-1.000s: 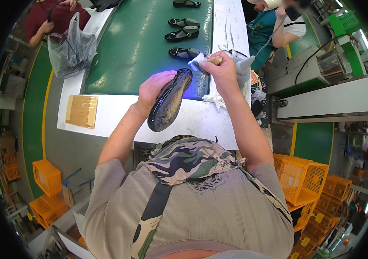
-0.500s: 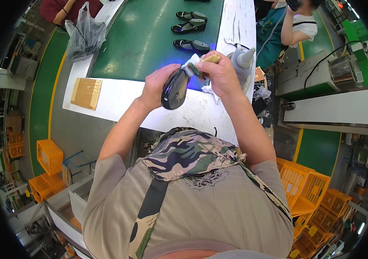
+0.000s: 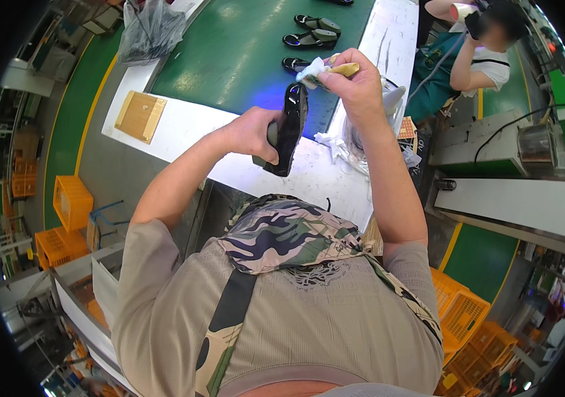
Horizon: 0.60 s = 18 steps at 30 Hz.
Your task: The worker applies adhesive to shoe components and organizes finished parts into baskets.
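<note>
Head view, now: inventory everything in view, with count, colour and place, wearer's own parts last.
Worktop: one, green, top centre
Table: one, white, beside the worktop
Held shoe: one, black, in the left hand
Cloth: one, white, in the right hand
Handle: one, yellowish, same hand
Other shoes: at least four, black, on the worktop
Board: one, tan, on the table's left
Crumpled tissue: some, white, table's right
Plastic bag: one, grey, upper left
Crates: several, orange, both lower sides
Co-worker: one, teal-clad, upper right
Apron: one, camouflage, across chest
Shirt: one, grey-brown, lower centre
Left hand: one, bare, centre
Right hand: one, bare, upper centre
</note>
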Each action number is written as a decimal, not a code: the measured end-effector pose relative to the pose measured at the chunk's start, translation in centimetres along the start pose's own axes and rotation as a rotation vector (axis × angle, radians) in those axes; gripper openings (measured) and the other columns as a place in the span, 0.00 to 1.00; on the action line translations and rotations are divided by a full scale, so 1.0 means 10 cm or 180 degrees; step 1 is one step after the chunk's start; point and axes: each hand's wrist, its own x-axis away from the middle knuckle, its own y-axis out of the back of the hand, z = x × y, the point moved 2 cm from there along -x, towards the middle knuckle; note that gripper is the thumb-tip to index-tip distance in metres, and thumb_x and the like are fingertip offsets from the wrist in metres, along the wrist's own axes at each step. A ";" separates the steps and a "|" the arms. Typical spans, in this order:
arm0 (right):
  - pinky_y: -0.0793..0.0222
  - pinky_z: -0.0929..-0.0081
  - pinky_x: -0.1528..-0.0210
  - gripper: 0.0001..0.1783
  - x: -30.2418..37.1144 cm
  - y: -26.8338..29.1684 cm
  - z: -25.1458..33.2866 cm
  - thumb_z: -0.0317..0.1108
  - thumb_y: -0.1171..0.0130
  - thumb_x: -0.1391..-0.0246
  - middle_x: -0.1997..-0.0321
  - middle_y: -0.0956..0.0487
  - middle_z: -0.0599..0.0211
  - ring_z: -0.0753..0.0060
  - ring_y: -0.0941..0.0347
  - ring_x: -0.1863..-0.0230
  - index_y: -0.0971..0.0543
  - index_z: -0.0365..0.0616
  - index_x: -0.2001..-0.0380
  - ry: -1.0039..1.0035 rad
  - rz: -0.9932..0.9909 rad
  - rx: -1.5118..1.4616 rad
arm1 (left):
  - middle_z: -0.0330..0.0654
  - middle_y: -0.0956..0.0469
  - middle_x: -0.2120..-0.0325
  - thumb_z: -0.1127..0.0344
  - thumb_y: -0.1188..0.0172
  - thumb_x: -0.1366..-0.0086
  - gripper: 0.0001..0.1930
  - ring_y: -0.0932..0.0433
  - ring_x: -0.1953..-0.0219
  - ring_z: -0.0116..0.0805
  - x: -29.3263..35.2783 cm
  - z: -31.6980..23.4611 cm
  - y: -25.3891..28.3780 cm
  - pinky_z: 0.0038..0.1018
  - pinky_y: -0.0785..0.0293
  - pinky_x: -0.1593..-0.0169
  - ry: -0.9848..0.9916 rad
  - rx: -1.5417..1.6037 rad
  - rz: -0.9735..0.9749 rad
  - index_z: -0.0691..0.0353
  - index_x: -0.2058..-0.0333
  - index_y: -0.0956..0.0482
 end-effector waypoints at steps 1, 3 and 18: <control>0.34 0.84 0.65 0.10 -0.02 0.00 -0.03 0.21 0.36 0.56 0.67 0.25 0.70 0.83 0.31 0.66 0.28 0.42 0.74 0.0063 -0.0016 0.0023 | 0.46 0.22 0.70 0.68 0.27 0.70 0.29 0.23 0.66 0.38 0.01 -0.02 0.01 0.30 0.26 0.60 -0.0049 0.0015 0.0059 0.68 0.64 0.26; 0.33 0.83 0.63 0.10 -0.06 0.02 -0.08 0.20 0.36 0.56 0.67 0.25 0.69 0.81 0.30 0.65 0.29 0.42 0.74 0.0100 -0.0031 0.0076 | 0.45 0.23 0.68 0.68 0.27 0.70 0.32 0.23 0.64 0.37 0.03 -0.08 0.04 0.30 0.26 0.58 0.0083 0.0283 0.0168 0.69 0.61 0.26; 0.34 0.78 0.58 0.11 0.07 -0.11 -0.50 0.21 0.37 0.58 0.68 0.25 0.64 0.76 0.29 0.61 0.31 0.41 0.76 -0.0016 0.0675 0.0095 | 0.40 0.22 0.65 0.67 0.31 0.63 0.33 0.24 0.63 0.30 0.23 0.30 -0.20 0.24 0.28 0.55 0.0840 0.2685 0.0097 0.68 0.53 0.26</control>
